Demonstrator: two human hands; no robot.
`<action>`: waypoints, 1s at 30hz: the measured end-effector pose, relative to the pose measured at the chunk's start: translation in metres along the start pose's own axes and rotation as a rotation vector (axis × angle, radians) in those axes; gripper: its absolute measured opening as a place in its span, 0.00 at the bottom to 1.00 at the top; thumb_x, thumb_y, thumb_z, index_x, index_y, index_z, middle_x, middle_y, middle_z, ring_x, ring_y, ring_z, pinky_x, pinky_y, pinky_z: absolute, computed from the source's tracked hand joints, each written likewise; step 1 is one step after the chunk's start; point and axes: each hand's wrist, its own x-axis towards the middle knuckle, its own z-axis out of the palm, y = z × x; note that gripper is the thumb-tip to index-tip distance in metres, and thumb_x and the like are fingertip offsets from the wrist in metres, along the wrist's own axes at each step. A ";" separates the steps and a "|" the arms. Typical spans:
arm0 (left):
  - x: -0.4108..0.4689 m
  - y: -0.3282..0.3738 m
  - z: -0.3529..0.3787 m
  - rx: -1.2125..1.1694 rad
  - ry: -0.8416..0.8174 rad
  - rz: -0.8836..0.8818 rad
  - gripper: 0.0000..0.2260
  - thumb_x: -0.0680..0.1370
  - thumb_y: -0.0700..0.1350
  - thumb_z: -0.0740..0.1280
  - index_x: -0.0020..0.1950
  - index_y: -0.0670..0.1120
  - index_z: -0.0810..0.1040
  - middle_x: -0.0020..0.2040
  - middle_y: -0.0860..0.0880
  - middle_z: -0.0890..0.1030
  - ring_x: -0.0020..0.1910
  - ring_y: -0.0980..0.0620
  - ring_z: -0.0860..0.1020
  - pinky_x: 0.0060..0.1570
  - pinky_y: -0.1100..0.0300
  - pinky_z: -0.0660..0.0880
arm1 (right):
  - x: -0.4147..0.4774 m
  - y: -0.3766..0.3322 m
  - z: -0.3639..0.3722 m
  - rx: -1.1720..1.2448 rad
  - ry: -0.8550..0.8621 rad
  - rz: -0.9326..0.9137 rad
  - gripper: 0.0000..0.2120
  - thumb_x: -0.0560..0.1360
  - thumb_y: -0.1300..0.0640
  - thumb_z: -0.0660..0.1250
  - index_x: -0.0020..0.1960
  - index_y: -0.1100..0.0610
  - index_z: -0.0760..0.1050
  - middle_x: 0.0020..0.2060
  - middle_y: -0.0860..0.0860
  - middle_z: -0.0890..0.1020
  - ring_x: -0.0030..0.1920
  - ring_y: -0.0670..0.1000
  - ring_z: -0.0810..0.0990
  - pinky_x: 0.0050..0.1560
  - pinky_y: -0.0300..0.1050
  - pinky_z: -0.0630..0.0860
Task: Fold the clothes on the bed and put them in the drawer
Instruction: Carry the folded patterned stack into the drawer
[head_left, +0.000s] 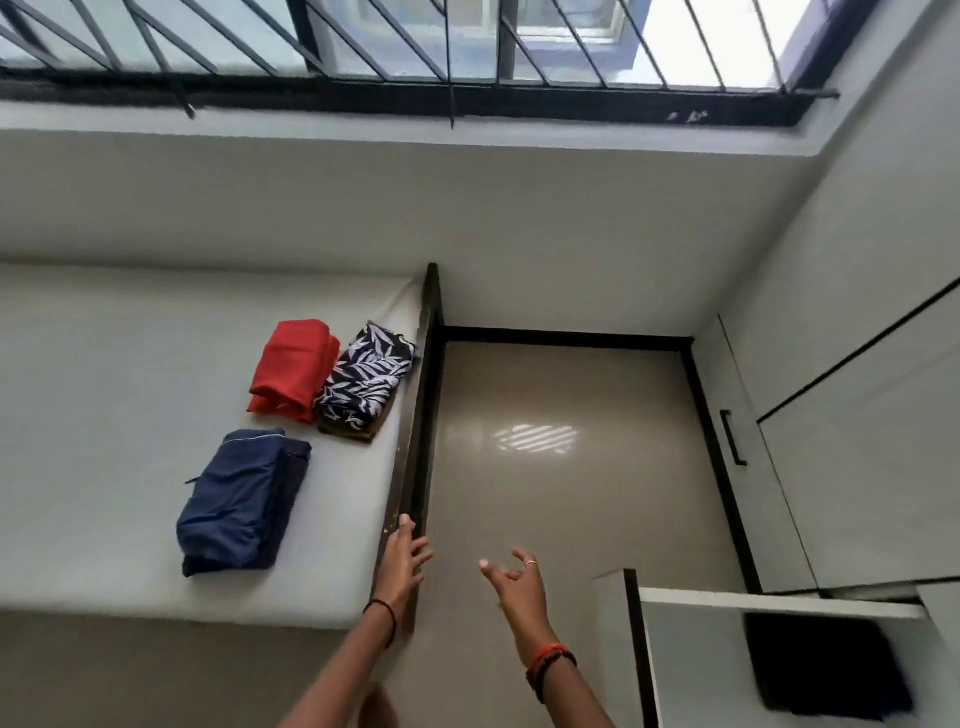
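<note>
On the white bed (104, 364) three folded piles wait: a navy pile (239, 504) nearest, and beyond it a red pile (293, 369) touching a leaf-print pile (369, 384) that lies just beside the dark bed frame (415, 415). The left hand (402, 558) lies along that frame with straight fingers, its grip apart and holding nothing. The right hand (511, 577) hangs over the bare floor (561, 493), fingers loosely curled, grip also apart and empty. Far right, the drawer (779, 608) stands pulled out, with a dark garment (826, 670) already inside.

The folding looks finished; carrying is what remains. The main risk is a pile coming undone: lifted by one edge or with one hand, its layers would likely slide and open on the way across the floor. The red and leaf-print piles touch, so pulling one could drag the other askew. The pulled-out drawer juts close by the right arm, and a quick turn could knock it.
</note>
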 end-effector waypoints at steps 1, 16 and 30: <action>0.003 0.002 -0.016 -0.008 -0.005 -0.009 0.25 0.83 0.54 0.48 0.74 0.41 0.60 0.70 0.37 0.68 0.68 0.40 0.69 0.61 0.50 0.68 | -0.003 -0.003 0.016 0.001 0.000 0.012 0.31 0.73 0.54 0.71 0.71 0.58 0.62 0.42 0.49 0.75 0.49 0.51 0.76 0.58 0.50 0.75; 0.079 0.081 -0.164 -0.053 0.061 -0.061 0.28 0.82 0.58 0.46 0.71 0.39 0.66 0.67 0.36 0.72 0.64 0.40 0.73 0.61 0.48 0.67 | 0.017 -0.093 0.191 -0.052 -0.013 -0.050 0.30 0.73 0.55 0.72 0.70 0.60 0.64 0.47 0.57 0.80 0.50 0.54 0.79 0.54 0.46 0.74; 0.214 0.174 -0.164 -0.057 0.136 -0.063 0.28 0.82 0.57 0.45 0.71 0.39 0.64 0.68 0.35 0.71 0.65 0.39 0.73 0.61 0.48 0.68 | 0.140 -0.181 0.247 -0.105 -0.065 -0.012 0.27 0.74 0.57 0.70 0.69 0.62 0.64 0.44 0.55 0.78 0.44 0.49 0.75 0.51 0.42 0.73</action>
